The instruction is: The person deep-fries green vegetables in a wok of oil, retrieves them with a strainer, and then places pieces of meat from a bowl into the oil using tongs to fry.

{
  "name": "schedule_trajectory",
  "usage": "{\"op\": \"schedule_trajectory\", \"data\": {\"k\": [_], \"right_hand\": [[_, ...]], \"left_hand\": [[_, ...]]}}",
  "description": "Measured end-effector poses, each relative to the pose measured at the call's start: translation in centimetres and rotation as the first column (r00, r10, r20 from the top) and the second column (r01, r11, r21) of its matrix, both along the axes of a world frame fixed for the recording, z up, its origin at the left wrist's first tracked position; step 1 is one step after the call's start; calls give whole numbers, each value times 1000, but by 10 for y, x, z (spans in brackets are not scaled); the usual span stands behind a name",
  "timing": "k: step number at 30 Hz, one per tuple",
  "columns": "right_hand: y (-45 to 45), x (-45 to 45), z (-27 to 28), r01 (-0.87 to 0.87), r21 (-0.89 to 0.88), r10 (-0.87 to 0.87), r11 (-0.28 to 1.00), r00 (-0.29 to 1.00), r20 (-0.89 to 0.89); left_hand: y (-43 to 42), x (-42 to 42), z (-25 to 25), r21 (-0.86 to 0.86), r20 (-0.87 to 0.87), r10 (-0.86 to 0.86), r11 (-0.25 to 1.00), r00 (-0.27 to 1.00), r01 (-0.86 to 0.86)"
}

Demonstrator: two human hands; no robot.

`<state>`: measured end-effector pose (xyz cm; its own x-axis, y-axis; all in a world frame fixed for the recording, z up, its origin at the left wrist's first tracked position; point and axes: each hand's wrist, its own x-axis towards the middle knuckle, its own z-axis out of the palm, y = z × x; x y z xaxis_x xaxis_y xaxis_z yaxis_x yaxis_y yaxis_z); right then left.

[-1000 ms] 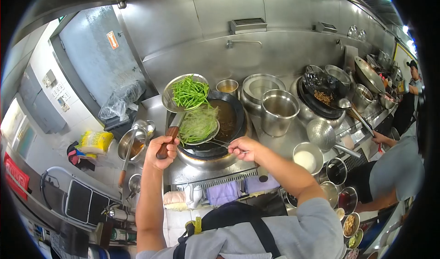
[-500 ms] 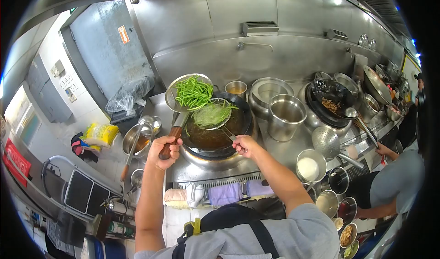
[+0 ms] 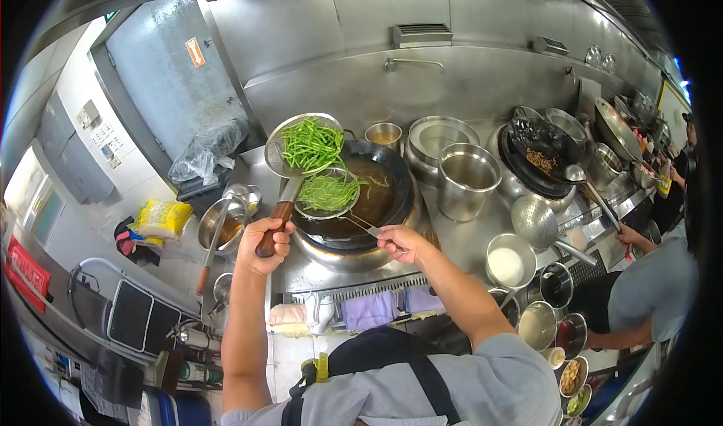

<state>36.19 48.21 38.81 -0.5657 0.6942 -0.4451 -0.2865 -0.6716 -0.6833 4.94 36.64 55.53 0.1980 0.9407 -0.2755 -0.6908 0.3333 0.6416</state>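
Observation:
My left hand is closed around the wooden handle of a large round strainer. Green beans lie heaped in its bowl, at the left rim of the wok. A smaller wire-mesh strainer is gripped by its thin metal handle in my right hand. More green pieces fill that mesh, which is just below the large strainer, over the left part of the wok. Brown liquid sits in the wok, with a few loose strands in it.
Behind the wok stand a small pot and a tall steel pot. A perforated ladle and a second wok are to the right. Another person's hand holds a ladle there. Folded cloths line the front edge.
The mesh strainer has shifted left with its green pieces, leaving more of the brown liquid uncovered. My left hand still holds the large strainer. The whole view has shifted slightly.

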Motion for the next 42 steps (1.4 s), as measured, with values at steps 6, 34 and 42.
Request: {"op": "schedule_trajectory", "data": {"k": [6, 34, 42], "right_hand": [[-33, 3, 2, 0, -129, -24, 992, 982, -188], [-61, 6, 31, 5, 168, -38, 986, 980, 196], [-61, 0, 41, 61, 52, -64, 997, 996, 57]], "left_hand": [[0, -2, -4, -7, 28, -32, 999, 999, 32], [-15, -5, -9, 19, 39, -10, 1000, 999, 9], [-23, -11, -21, -7, -18, 25, 1000, 1000, -25]]}}
